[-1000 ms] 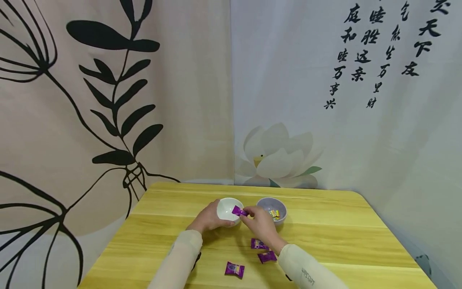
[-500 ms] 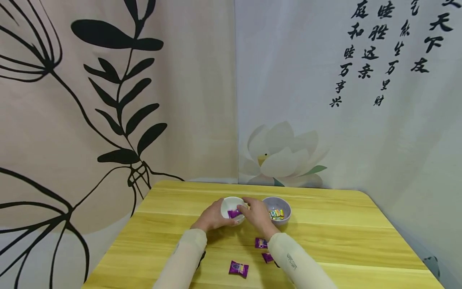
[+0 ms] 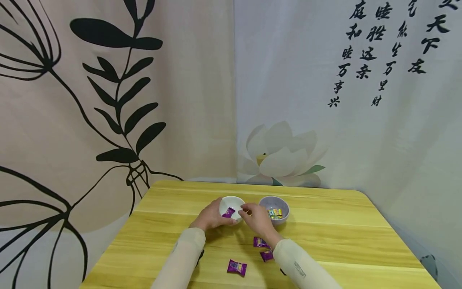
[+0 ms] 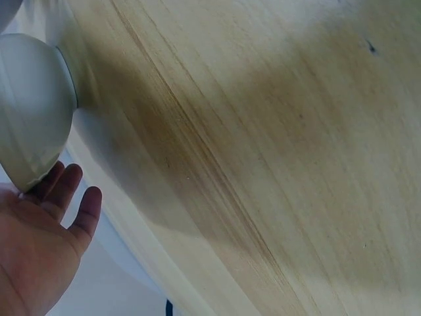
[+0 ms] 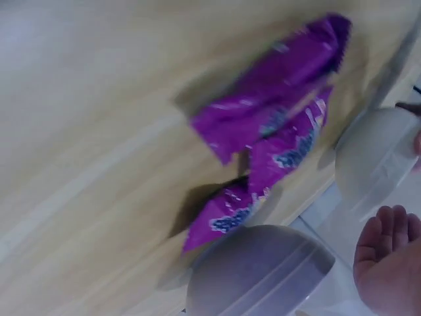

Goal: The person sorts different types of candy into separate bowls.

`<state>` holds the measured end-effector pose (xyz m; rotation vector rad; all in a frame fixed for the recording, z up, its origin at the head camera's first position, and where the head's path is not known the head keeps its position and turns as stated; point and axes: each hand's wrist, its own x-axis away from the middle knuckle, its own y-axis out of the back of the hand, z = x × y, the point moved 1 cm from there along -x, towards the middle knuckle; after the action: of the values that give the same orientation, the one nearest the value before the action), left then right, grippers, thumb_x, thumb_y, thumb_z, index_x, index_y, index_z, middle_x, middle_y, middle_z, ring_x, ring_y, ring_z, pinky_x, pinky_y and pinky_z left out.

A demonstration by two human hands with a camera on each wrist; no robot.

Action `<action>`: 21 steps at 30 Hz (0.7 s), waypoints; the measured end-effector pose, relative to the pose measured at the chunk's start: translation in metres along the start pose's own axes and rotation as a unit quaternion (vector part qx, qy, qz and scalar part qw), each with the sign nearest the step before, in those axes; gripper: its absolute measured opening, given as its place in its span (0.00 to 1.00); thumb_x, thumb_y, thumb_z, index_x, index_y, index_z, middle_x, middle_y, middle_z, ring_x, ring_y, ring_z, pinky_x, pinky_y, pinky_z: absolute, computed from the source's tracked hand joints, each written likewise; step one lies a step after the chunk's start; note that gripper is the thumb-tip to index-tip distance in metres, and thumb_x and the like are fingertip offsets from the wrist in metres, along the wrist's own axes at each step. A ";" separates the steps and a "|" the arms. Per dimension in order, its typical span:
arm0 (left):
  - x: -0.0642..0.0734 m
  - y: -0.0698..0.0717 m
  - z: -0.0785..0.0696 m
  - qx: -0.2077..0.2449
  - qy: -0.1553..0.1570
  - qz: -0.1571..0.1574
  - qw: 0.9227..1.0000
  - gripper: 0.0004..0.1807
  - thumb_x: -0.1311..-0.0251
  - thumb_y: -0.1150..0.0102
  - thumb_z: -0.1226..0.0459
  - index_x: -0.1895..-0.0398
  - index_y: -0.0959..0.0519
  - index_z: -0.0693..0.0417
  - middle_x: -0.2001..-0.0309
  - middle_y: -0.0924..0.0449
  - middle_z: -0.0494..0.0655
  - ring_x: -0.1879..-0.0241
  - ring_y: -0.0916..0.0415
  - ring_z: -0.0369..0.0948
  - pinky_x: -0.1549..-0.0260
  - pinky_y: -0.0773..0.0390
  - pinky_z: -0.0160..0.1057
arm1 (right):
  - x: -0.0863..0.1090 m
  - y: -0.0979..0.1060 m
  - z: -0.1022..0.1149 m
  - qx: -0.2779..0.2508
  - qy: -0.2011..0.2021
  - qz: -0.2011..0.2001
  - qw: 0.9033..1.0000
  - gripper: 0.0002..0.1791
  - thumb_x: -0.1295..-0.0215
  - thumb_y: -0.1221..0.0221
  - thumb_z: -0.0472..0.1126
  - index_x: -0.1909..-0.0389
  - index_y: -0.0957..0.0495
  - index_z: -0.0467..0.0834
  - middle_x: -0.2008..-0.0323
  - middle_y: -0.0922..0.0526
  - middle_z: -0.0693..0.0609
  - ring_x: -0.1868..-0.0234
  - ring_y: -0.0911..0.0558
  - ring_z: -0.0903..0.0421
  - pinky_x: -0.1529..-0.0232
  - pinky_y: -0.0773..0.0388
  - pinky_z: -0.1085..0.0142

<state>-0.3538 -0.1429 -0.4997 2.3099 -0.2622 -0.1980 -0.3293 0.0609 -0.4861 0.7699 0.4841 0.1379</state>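
We see the left hand [image 3: 212, 216] cupping a white bowl [image 3: 235, 203] containing a purple candy [image 3: 229, 212]; the right hand's [image 3: 258, 220] loosely curled, parted fingers hold nothing near its rim.

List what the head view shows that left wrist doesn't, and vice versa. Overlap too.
Head only: the right grip at the rim of the white bowl, the purple packet inside that bowl, yellowish candies in the lavender bowl, three purple packets on the table, and the lotus print behind.

Left wrist only: the white bowl's base and the palm side of the left grip.

Both: left grip on the white bowl's outer wall, plus the wooden tabletop.
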 end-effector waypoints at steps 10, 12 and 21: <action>0.001 0.000 0.001 -0.004 0.015 -0.004 1.000 0.52 0.60 0.21 0.42 0.34 0.33 0.57 0.46 0.24 0.53 0.52 0.26 0.47 0.48 0.24 0.54 | 0.041 0.001 0.000 -0.006 0.032 0.065 0.997 0.15 0.31 0.38 0.45 0.51 0.17 0.39 0.62 0.15 0.54 0.62 0.18 0.57 0.63 0.20 0.66; 0.001 0.000 0.001 -0.004 0.018 -0.005 1.000 0.52 0.61 0.21 0.42 0.34 0.33 0.56 0.46 0.24 0.53 0.53 0.26 0.46 0.48 0.24 0.54 | 0.048 0.000 0.002 -0.008 0.034 0.081 0.996 0.16 0.32 0.37 0.46 0.51 0.16 0.39 0.61 0.15 0.53 0.61 0.18 0.57 0.62 0.21 0.65; 0.000 0.000 0.000 -0.002 0.018 -0.005 1.000 0.53 0.61 0.21 0.43 0.34 0.34 0.57 0.46 0.24 0.53 0.52 0.26 0.46 0.47 0.25 0.54 | 0.079 -0.005 0.005 -0.009 0.058 0.139 0.989 0.17 0.36 0.34 0.50 0.53 0.15 0.43 0.62 0.15 0.58 0.60 0.21 0.63 0.59 0.21 0.66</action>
<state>-0.3538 -0.1429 -0.4996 2.3079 -0.2320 -0.1621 -0.2570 0.0770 -0.5156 0.8113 0.4833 0.4485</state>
